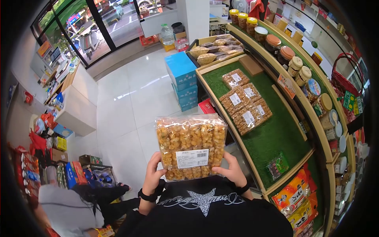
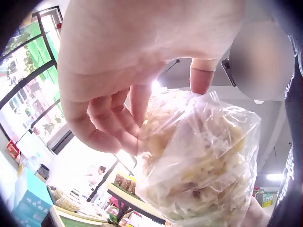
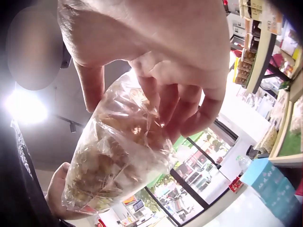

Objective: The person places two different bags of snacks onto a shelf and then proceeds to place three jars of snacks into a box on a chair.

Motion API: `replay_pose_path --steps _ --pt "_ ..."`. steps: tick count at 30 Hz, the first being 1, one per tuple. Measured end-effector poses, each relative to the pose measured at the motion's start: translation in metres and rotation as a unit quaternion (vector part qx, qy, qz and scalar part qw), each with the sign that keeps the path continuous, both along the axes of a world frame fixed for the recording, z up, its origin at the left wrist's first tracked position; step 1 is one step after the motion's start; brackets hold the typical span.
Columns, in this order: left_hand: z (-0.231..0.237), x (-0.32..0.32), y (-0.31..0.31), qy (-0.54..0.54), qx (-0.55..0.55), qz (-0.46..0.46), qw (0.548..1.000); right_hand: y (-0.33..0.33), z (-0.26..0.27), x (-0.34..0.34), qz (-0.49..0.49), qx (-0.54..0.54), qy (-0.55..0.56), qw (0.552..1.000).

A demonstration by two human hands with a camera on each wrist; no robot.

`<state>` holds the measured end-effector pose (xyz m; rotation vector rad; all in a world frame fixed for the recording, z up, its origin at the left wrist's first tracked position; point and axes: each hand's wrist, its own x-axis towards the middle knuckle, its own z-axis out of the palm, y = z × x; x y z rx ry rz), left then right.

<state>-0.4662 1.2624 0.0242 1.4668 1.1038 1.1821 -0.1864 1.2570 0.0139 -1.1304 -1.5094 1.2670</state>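
Note:
A large clear plastic pack of golden puffed snack pieces [image 1: 190, 136] is held up in front of the black shirt in the head view. A white printed label [image 1: 192, 158] faces up on it. My left hand [image 1: 152, 175] grips the left edge, thumb on the labelled face. At the opposite edge my right hand [image 1: 233, 172] grips it the same way. Both wrist views show the crinkled wrapping close up: the left hand [image 2: 128, 71] curls its fingers behind the pack [image 2: 199, 161], and the right hand [image 3: 161, 71] mirrors this on its side [image 3: 118, 151].
On the right, a wood-framed display with green turf [image 1: 276, 134] bears several similar labelled packs [image 1: 235, 99]. Jars [image 1: 272, 43] line the shelf above it. Stacked blue boxes [image 1: 181, 73] stand by the display's far corner. A person in grey [image 1: 69, 207] is low at the left.

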Motion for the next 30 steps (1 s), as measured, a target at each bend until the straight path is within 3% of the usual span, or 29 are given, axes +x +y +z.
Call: replay_pose_path --steps 1,10,14,20,30 --pt "-0.002 -0.005 0.007 -0.012 -0.013 0.004 1.0 0.007 -0.004 -0.007 -0.01 0.035 -0.003 0.999" --pt "-0.015 -0.017 0.07 -0.007 -0.05 -0.015 0.999 0.066 -0.012 -0.017 0.004 -0.033 0.001 0.999" --pt "-0.013 -0.008 0.116 -0.024 -0.056 -0.021 0.998 0.107 -0.011 -0.009 -0.01 0.004 -0.005 1.0" --pt "0.006 0.02 0.194 0.009 -0.017 -0.055 0.998 0.169 -0.014 0.017 -0.05 0.012 0.038 0.998" --pt "-0.007 0.079 0.278 0.013 -0.058 -0.107 0.992 0.239 0.007 0.08 -0.058 -0.01 -0.037 0.998"
